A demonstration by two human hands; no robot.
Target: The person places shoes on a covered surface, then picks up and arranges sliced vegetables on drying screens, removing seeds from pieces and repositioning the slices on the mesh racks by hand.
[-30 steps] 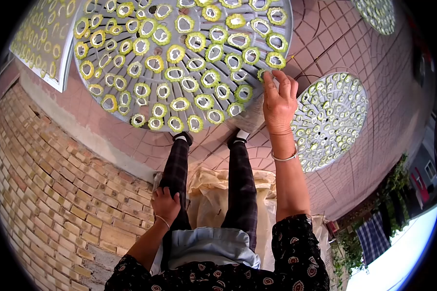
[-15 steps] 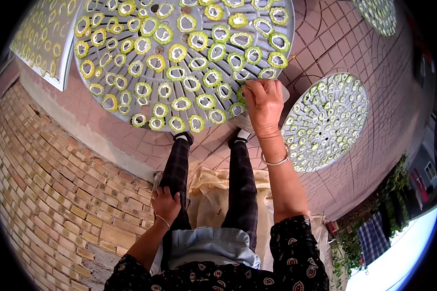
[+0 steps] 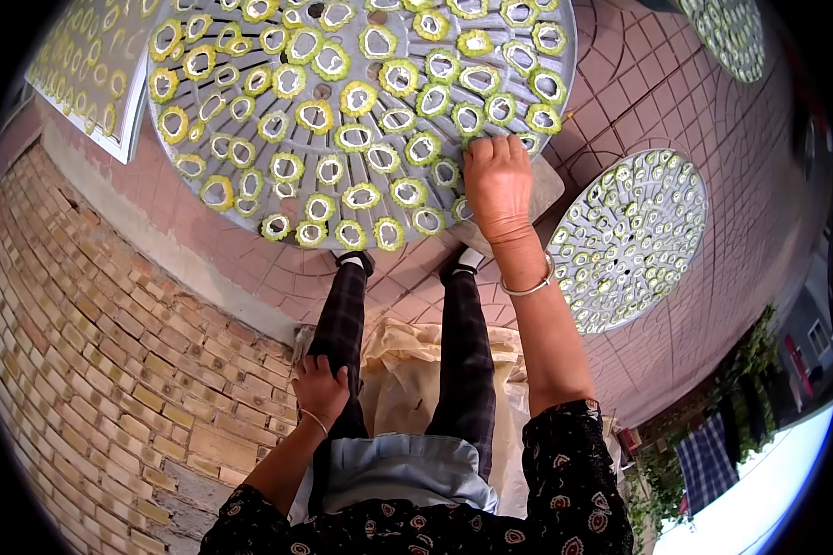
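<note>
Sliced rings lie flat — long axes varied; right fingers curl (holding what, I can't tell).

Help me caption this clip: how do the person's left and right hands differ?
The right hand is at the edge of the round rack, while the left hand rests on the left leg.
The right hand's fingers curl downward, tips hidden; the left hand's lie over the leg.
The right hand has a thicker bangle at its wrist, the left hand a thinner bracelet.
Both are bare.
</note>
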